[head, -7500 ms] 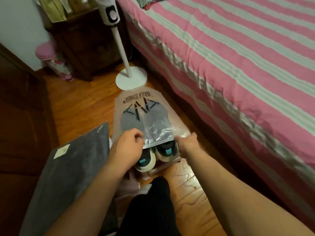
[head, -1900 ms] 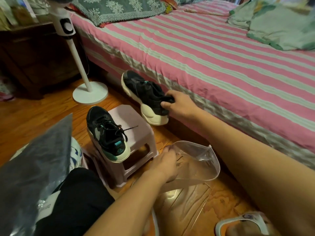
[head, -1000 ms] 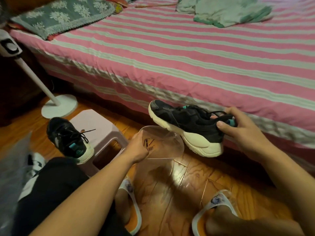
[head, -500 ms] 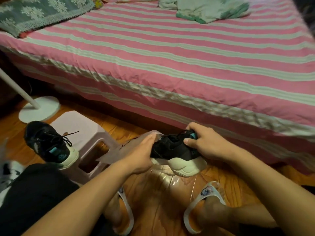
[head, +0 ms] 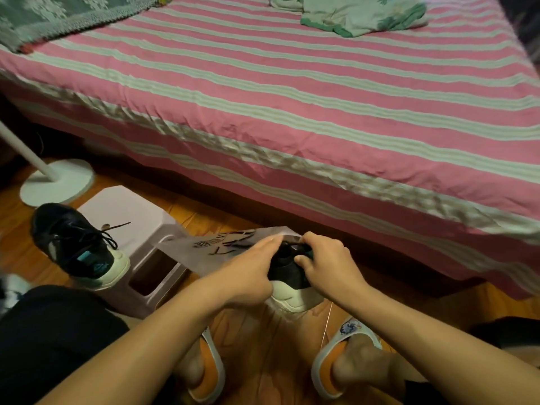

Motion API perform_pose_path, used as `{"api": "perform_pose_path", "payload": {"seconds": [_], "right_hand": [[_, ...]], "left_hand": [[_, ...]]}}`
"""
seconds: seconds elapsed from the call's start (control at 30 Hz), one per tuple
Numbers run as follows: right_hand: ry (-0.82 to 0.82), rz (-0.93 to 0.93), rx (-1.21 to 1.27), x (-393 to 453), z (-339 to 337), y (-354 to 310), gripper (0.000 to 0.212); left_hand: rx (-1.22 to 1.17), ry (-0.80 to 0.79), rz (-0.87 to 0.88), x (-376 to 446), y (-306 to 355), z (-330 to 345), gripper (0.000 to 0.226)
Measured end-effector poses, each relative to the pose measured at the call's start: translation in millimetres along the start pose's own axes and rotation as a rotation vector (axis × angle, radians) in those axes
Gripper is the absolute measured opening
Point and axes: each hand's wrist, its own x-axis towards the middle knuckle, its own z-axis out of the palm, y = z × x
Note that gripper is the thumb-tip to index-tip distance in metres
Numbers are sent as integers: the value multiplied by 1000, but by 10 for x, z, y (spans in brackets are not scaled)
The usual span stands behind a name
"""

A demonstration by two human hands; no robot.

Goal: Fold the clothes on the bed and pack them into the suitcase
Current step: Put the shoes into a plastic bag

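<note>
While both hands (head: 248,276) grip it, sneaker (head: 287,273) sits between them, bag-sheathed.

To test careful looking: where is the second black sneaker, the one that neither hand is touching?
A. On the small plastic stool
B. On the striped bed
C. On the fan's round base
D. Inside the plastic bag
A: the second sneaker lies on the small plastic stool, apart from both hands, left of the plastic bag.
</note>
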Motion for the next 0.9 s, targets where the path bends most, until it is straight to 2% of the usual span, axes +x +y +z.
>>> {"api": "perform_pose_path", "payload": {"seconds": [0.07, 0.2, 0.27, 0.33, 0.43, 0.53, 0.6, 0.67, 0.73, 0.8, 0.9], "right_hand": [[4, 25, -47, 49, 9, 99, 18], [31, -81, -82, 56, 54, 194, 27], [46, -135, -103, 25, 99, 160, 27], [87, -248, -161, -7, 171, 126, 23], [140, -368, -249, -28, 276, 166, 24], [114, -422, -329, -53, 293, 247, 21], [102, -418, -368, -81, 266, 247, 23], [131, -334, -324, -80, 244, 236, 22], [147, -215, -274, -47, 223, 272, 20], [108, -181, -281, -21, 213, 325, 21], [8, -209, -326, -28, 240, 317, 22]], "left_hand": [[14, 1, -24, -76, -15, -34, 88], [249, 59, -99, -152, -56, -17, 93], [284, 81, -76, -137, -28, 37, 92], [210, 66, -30, -117, 6, 91, 91], [-39, 30, -3, -152, 75, 72, 92], [-69, 49, 9, -170, 16, -63, 91], [54, 75, 2, -173, -82, -151, 86], [196, 100, -19, -182, -120, -217, 77], [284, 104, -109, -166, -81, -253, 70], [321, 122, -166, -150, -39, -222, 71], [415, 206, -68, -197, -128, -63, 77]]}}
